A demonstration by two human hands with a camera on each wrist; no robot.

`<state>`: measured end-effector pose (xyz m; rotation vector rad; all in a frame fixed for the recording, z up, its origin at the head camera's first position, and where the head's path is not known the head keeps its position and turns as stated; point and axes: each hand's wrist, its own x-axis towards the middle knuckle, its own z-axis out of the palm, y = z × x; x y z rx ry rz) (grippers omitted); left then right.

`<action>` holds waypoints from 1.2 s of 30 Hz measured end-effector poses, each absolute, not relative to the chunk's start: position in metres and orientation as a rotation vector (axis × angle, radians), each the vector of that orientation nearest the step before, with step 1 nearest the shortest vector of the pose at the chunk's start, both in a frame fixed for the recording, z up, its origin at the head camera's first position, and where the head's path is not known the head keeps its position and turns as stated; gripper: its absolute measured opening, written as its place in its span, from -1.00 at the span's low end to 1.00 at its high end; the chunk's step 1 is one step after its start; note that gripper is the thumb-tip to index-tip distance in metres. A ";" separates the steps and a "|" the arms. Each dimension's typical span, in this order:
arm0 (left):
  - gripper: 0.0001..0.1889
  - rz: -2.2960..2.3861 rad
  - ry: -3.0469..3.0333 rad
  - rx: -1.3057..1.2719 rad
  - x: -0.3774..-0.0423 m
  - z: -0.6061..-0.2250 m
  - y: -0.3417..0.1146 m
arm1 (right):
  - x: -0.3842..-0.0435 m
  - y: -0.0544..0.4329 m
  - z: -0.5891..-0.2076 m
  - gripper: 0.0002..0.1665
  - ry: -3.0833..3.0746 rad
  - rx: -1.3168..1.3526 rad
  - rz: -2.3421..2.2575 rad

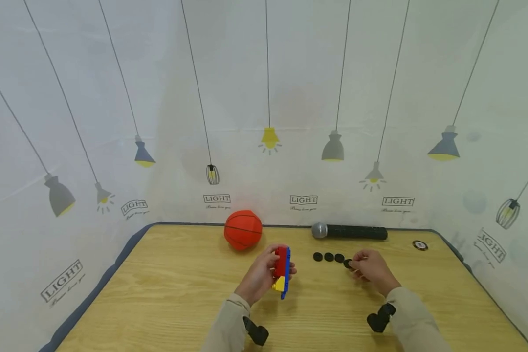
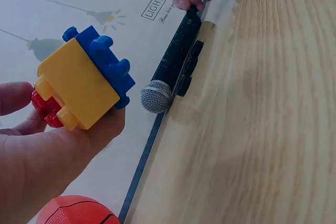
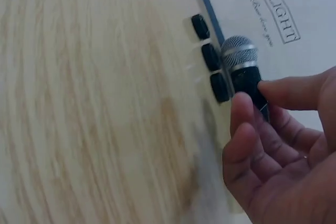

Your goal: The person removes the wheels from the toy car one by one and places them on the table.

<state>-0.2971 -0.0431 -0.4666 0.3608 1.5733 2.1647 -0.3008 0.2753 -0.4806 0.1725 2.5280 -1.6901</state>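
My left hand (image 1: 258, 275) grips a toy block truck (image 1: 281, 264) over the table, left of the black wheels. The truck has red blocks, a yellow block (image 2: 79, 82) and a blue base (image 2: 107, 59) with clip-like knobs. In the head view, my right hand (image 1: 373, 270) pinches a small black wheel (image 1: 347, 264) between thumb and fingers. Its place is at the right end of a row of three similar wheels (image 1: 329, 256) lying on the table. From the right wrist, the pinched wheel is mostly hidden by the fingers, and the microphone overlaps it.
Behind the wheels a black microphone (image 1: 356, 232) with a silver head lies along the table's back edge. A red ball (image 1: 243, 230) sits at the back, left of it. At the back right lies a round chip (image 1: 420, 245). Lamp-printed white sheeting (image 1: 299, 171) surrounds the wooden table (image 1: 167, 293).
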 end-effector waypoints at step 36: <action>-0.59 2.066 1.643 0.361 -0.294 -0.464 -0.039 | -0.327 0.291 -0.486 -0.49 2.308 0.481 -1.826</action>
